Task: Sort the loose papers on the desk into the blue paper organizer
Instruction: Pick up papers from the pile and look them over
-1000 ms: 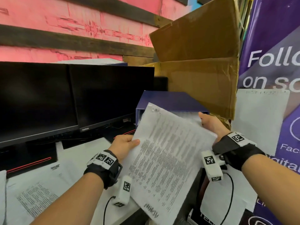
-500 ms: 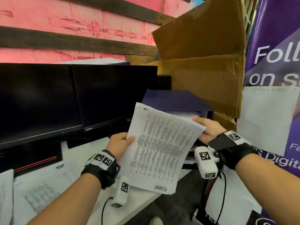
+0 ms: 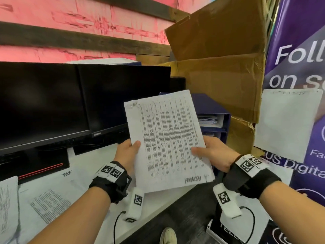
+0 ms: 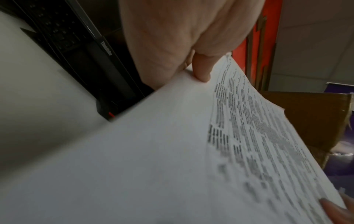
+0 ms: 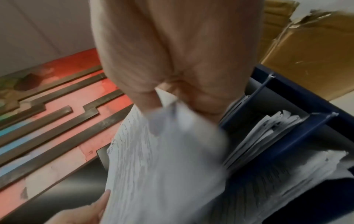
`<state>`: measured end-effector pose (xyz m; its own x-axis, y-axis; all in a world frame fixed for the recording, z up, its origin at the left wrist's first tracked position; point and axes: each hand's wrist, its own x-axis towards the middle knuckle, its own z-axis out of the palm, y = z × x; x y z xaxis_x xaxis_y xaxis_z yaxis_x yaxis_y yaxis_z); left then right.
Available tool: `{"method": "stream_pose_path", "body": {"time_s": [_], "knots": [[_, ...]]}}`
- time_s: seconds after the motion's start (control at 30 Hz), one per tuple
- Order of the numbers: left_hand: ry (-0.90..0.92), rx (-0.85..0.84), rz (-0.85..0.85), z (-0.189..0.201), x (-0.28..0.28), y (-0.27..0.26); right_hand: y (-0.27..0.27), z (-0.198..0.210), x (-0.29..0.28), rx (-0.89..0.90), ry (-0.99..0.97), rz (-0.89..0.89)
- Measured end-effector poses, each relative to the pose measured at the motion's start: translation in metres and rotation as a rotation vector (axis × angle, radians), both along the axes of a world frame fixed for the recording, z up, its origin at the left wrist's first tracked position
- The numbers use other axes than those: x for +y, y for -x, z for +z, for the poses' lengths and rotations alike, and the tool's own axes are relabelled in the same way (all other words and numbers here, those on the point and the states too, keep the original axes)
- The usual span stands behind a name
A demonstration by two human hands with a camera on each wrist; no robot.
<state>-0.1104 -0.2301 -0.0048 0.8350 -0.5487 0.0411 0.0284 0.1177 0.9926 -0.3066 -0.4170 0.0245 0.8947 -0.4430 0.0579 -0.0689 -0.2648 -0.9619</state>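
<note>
Several printed sheets form one light, floppy sheaf (image 3: 168,138); left hand (image 3: 126,154) and right hand (image 3: 213,154) pinch opposite side edges, keeping it flat for the blue paper organizer (image 3: 213,118).

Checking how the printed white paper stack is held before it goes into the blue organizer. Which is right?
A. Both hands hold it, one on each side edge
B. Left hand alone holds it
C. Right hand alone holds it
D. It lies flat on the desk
A: the left hand and the right hand each grip a side edge of the printed white paper stack, which is raised above the desk.

Matt printed paper stack (image 3: 168,138); creased brown cardboard box (image 3: 219,67).
</note>
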Motion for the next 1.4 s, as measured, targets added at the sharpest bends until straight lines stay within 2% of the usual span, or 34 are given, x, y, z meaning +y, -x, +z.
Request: {"method": "stream_pose_path", "body": {"time_s": [0.2, 0.33, 0.4, 0.5, 0.57, 0.7, 0.8, 0.87, 0.97, 1.07, 1.17, 1.23, 1.4], "knots": [[0.085, -0.055, 0.097, 0.007, 0.01, -0.004, 0.007, 0.016, -0.005, 0.376, 0.574, 0.006], [-0.149, -0.298, 0.265, 0.014, 0.026, -0.009, 0.003, 0.03, -0.006, 0.522, 0.729, 0.005], [-0.228, -0.433, 0.182, 0.021, 0.028, -0.004, -0.001, 0.039, 0.001, 0.583, 0.819, 0.035], [-0.329, -0.51, -0.104, 0.029, 0.025, 0.008, -0.011, 0.051, 0.016, 0.621, 0.924, 0.086], [-0.339, -0.488, -0.109, 0.03, 0.021, 0.013, -0.014, 0.058, 0.022, 0.576, 0.977, 0.079], [-0.197, -0.248, 0.037, 0.019, 0.027, -0.003, -0.001, 0.067, 0.013, 0.359, 0.924, -0.08], [-0.106, -0.073, 0.077, 0.008, 0.041, -0.016, 0.014, 0.054, -0.003, 0.176, 0.606, -0.204], [-0.006, 0.037, 0.081, 0.006, 0.047, -0.017, 0.023, 0.038, -0.011, 0.173, 0.382, -0.181], [0.032, 0.132, 0.03, 0.007, 0.047, -0.014, 0.025, 0.015, -0.019, 0.189, 0.377, -0.137], [-0.024, 0.083, 0.066, 0.005, 0.045, -0.015, 0.023, 0.009, -0.017, 0.197, 0.397, -0.103], [-0.12, -0.081, 0.129, 0.003, 0.047, -0.016, 0.023, 0.011, -0.02, 0.237, 0.444, -0.088], [-0.186, -0.16, 0.107, 0.001, 0.051, -0.016, 0.023, 0.011, -0.024, 0.25, 0.498, -0.11], [-0.283, -0.206, 0.047, -0.004, 0.054, -0.016, 0.022, 0.009, -0.029, 0.277, 0.568, -0.148]]}}
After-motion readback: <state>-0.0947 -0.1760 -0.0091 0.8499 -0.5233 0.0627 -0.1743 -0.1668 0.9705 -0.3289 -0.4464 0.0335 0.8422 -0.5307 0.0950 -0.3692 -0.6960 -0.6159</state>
